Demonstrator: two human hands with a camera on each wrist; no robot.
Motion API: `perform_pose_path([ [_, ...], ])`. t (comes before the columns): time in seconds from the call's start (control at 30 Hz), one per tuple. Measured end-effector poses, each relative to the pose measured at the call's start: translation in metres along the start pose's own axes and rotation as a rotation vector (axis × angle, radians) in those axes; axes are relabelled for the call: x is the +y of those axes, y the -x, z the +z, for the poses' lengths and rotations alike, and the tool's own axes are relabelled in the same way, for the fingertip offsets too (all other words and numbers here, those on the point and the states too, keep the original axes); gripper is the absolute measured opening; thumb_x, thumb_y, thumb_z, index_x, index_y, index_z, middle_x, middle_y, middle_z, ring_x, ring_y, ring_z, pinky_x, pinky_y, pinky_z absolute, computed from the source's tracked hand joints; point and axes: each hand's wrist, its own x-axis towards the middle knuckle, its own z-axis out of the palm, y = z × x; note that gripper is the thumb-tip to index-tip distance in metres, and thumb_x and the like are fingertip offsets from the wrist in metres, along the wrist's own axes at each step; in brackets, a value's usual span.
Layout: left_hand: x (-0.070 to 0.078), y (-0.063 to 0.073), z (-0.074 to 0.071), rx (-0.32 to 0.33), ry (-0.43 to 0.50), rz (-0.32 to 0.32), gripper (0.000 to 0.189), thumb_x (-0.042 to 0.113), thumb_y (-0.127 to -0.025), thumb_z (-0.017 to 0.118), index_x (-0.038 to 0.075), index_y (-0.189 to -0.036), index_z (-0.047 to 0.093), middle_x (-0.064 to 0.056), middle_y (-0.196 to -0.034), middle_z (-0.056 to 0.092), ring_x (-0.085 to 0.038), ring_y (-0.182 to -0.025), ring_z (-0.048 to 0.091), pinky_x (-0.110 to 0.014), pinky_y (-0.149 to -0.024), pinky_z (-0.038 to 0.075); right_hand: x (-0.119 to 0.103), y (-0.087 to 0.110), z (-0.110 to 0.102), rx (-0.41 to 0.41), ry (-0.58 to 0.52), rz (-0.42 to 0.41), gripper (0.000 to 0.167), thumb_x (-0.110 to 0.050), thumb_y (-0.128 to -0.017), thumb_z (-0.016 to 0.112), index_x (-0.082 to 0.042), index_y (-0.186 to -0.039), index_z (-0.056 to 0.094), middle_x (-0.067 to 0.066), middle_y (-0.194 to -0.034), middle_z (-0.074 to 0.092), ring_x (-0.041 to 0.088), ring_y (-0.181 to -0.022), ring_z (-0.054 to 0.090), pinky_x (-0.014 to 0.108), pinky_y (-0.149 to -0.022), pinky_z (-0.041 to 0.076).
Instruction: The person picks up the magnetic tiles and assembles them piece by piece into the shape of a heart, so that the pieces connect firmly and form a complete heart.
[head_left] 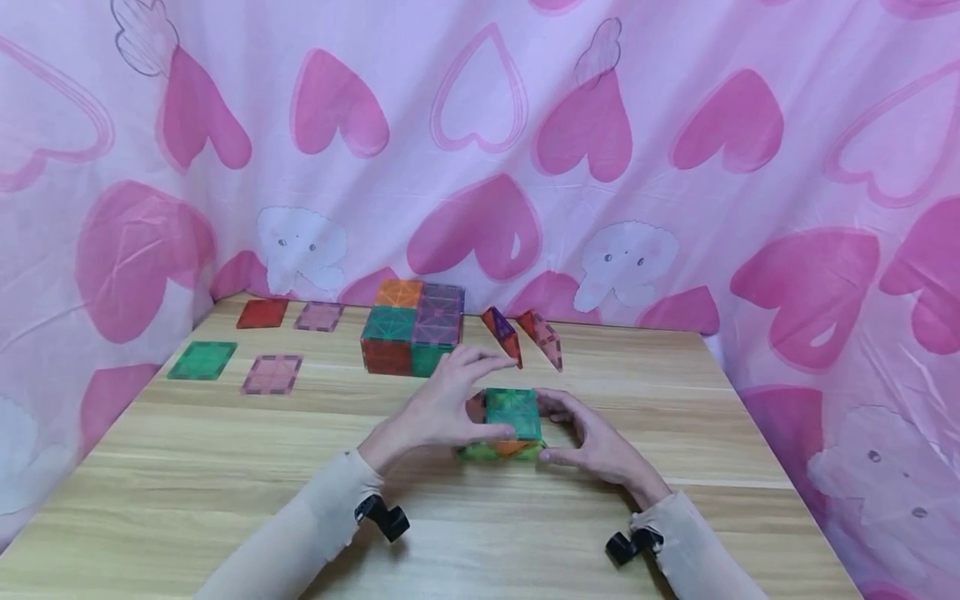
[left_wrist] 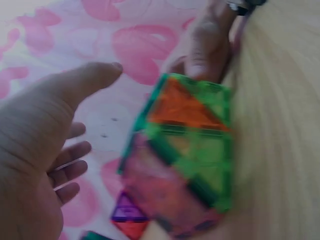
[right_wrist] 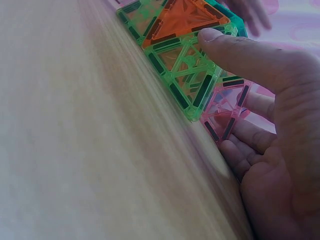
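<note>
A small structure of translucent magnetic tiles (head_left: 514, 412) stands on the table before me, with a green square on top. Its front shows an orange triangle (right_wrist: 184, 21) beside light-green triangles (right_wrist: 187, 75), and a pink triangle (right_wrist: 225, 110) juts from its right side. My right hand (head_left: 600, 446) holds the structure at its right end, thumb on the front edge and fingers round the back. Over the structure's left side, my left hand (head_left: 442, 412) is spread, its thumb overlapping the top in the head view. The left wrist view shows a gap between this hand and the tiles.
Behind stands a larger tile block (head_left: 412, 329) of several colours. Two upright tile pieces, one purple and red (head_left: 504, 337), one pink and red (head_left: 542, 339), lean to its right. Loose red (head_left: 262, 314), green (head_left: 202, 360) and pink squares (head_left: 272, 375) lie left. A heart-patterned curtain (head_left: 480, 100) borders the table.
</note>
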Motion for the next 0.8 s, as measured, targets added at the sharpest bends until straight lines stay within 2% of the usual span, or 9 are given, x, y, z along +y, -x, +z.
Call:
perform_pose_path([
  [0.2,-0.001,0.002,-0.045,0.153,0.033,0.091,0.087,0.038,-0.085,0.098,0.02,-0.161,0.059,-0.004,-0.159,0.058,-0.025,-0.148,0.052,-0.06,-0.12,0.048,0.001,0.0,0.0,0.006,0.011,0.0,0.085,-0.012,-0.095,0.09,-0.015,-0.168,0.045,0.01,-0.159,0.059,0.021,-0.145,0.056,0.032,-0.122,0.045],
  [0.33,-0.015,0.013,-0.08,0.246,0.031,0.091,0.089,0.031,-0.084,0.098,0.021,-0.163,0.057,-0.001,-0.163,0.056,-0.024,-0.151,0.05,-0.06,-0.121,0.047,0.001,0.0,0.0,0.0,0.012,0.002,0.086,-0.013,-0.095,0.09,-0.017,-0.168,0.045,0.007,-0.159,0.059,0.021,-0.145,0.057,0.03,-0.121,0.045],
  [0.47,-0.037,0.033,-0.105,0.295,-0.004,-0.003,0.09,0.029,-0.085,0.098,0.027,-0.164,0.056,0.001,-0.166,0.054,-0.025,-0.154,0.049,-0.068,-0.121,0.044,0.0,0.001,-0.001,0.006,0.017,0.016,0.086,-0.014,-0.095,0.091,-0.02,-0.168,0.045,0.004,-0.158,0.06,0.019,-0.145,0.057,0.029,-0.121,0.045],
  [0.6,-0.064,0.06,-0.121,0.31,-0.043,-0.121,0.089,0.027,-0.085,0.098,0.027,-0.164,0.056,-0.002,-0.166,0.056,-0.029,-0.151,0.051,-0.073,-0.117,0.044,-0.001,0.002,-0.001,0.013,0.014,0.023,0.087,-0.014,-0.094,0.091,-0.021,-0.168,0.045,0.003,-0.159,0.059,0.019,-0.145,0.057,0.028,-0.121,0.045],
  [0.73,-0.097,0.094,-0.131,0.309,-0.018,-0.26,0.087,0.023,-0.089,0.096,0.028,-0.165,0.055,-0.005,-0.164,0.056,-0.03,-0.144,0.053,-0.076,-0.107,0.051,-0.001,0.001,-0.001,0.01,0.013,0.015,0.087,-0.014,-0.094,0.091,-0.02,-0.168,0.046,0.004,-0.159,0.06,0.021,-0.145,0.057,0.029,-0.121,0.045],
  [0.8,-0.113,0.114,-0.134,0.312,-0.019,-0.339,0.085,0.025,-0.092,0.094,0.031,-0.166,0.053,-0.005,-0.166,0.054,-0.032,-0.144,0.053,-0.078,-0.105,0.051,-0.001,0.001,-0.001,0.008,0.018,0.019,0.087,-0.015,-0.094,0.091,-0.02,-0.168,0.045,0.005,-0.159,0.06,0.021,-0.145,0.057,0.029,-0.121,0.045],
])
